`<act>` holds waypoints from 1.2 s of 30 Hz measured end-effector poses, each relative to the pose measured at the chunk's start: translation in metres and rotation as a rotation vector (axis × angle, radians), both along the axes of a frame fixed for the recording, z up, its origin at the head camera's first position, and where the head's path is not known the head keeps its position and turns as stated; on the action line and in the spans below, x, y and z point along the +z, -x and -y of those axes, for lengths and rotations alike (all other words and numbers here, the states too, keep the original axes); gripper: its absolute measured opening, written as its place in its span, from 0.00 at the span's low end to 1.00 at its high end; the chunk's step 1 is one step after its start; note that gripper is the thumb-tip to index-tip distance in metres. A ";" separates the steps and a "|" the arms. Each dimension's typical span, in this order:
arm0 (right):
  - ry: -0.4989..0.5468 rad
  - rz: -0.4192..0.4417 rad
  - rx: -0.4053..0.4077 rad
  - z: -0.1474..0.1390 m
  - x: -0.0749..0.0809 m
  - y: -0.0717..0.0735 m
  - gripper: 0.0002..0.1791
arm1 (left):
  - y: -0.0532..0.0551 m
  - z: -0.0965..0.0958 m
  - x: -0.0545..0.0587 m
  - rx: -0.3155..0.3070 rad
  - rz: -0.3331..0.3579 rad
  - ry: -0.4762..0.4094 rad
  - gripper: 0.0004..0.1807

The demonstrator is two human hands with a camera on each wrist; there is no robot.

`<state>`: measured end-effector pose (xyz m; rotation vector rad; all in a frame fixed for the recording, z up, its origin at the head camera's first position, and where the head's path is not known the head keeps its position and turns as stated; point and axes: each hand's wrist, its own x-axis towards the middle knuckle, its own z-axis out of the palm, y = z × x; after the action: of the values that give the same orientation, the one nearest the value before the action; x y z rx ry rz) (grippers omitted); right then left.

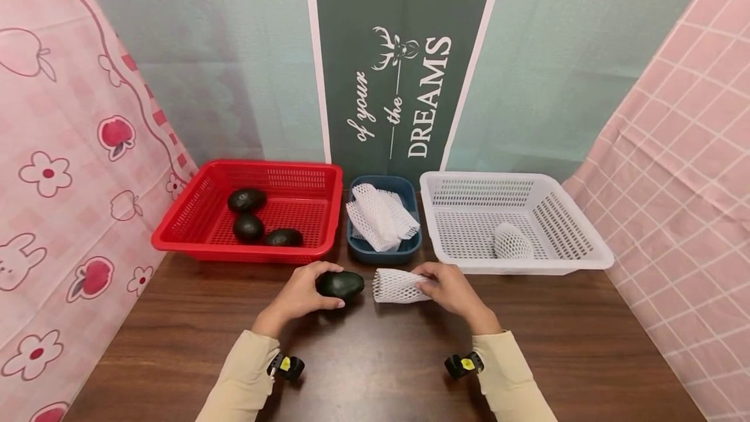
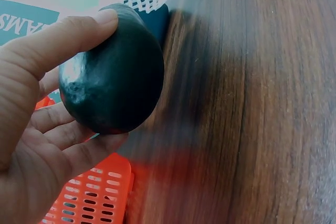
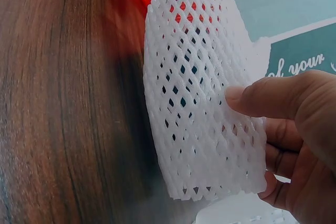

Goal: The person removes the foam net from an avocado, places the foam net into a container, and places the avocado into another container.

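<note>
My left hand [image 1: 305, 292] grips a dark green avocado [image 1: 341, 285], thumb on one side and fingers on the other, as the left wrist view also shows. In my right hand [image 1: 450, 288] a white foam net sleeve [image 1: 401, 286] is pinched near its right end between thumb and fingers. The sleeve's mouth faces the avocado's narrow tip with a small gap between them. Seen from the right wrist, the foam net sleeve [image 3: 202, 93] looks hollow, its mesh showing colours behind it.
A red basket [image 1: 193, 249] at left holds three avocados [image 1: 249, 227]. Behind the hands, a blue bin [image 1: 383, 256] contains several white foam nets [image 1: 381, 217]. The white basket [image 1: 527, 269] at right has one net-covered fruit [image 1: 512, 241]. All stand on a brown wooden table [image 1: 375, 370].
</note>
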<state>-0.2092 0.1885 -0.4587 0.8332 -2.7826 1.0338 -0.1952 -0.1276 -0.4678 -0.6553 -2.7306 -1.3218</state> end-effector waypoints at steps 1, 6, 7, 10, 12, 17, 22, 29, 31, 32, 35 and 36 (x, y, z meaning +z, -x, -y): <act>-0.002 -0.001 0.000 0.000 0.000 0.000 0.08 | 0.000 0.000 0.000 0.002 0.002 -0.004 0.30; -0.019 -0.027 0.004 0.001 0.006 -0.002 0.08 | 0.002 -0.005 -0.002 0.000 -0.009 -0.016 0.30; -0.024 -0.033 0.006 0.001 0.008 -0.002 0.08 | 0.002 -0.006 -0.002 -0.002 -0.011 -0.019 0.30; -0.032 -0.039 0.016 0.001 0.015 -0.004 0.08 | 0.001 -0.009 -0.002 0.001 -0.011 -0.026 0.30; -0.030 -0.032 0.019 0.001 0.021 -0.005 0.08 | 0.000 -0.010 -0.003 0.004 -0.011 -0.030 0.30; -0.030 -0.008 0.012 -0.001 0.037 -0.005 0.09 | 0.000 -0.012 -0.003 0.024 -0.011 -0.042 0.30; -0.048 -0.020 -0.002 -0.005 0.055 -0.001 0.09 | 0.001 -0.016 -0.003 0.029 -0.014 -0.027 0.30; -0.064 -0.069 -0.059 -0.009 0.077 0.010 0.11 | 0.001 -0.019 -0.003 0.022 -0.014 -0.029 0.31; -0.065 -0.089 -0.081 -0.010 0.082 0.015 0.12 | 0.001 -0.019 -0.003 0.021 -0.015 -0.030 0.31; -0.063 -0.094 -0.095 -0.010 0.084 0.018 0.12 | 0.001 -0.019 -0.003 0.022 -0.017 -0.032 0.31; -0.060 -0.126 -0.128 -0.010 0.088 0.027 0.13 | 0.001 -0.020 -0.002 0.019 -0.018 -0.034 0.31; -0.061 -0.134 -0.137 -0.009 0.089 0.031 0.13 | 0.001 -0.021 -0.002 0.018 -0.019 -0.034 0.30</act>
<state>-0.2398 0.1979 -0.3695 0.6796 -2.7256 0.8432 -0.1965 -0.1070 -0.4699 -0.6361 -2.6863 -1.3480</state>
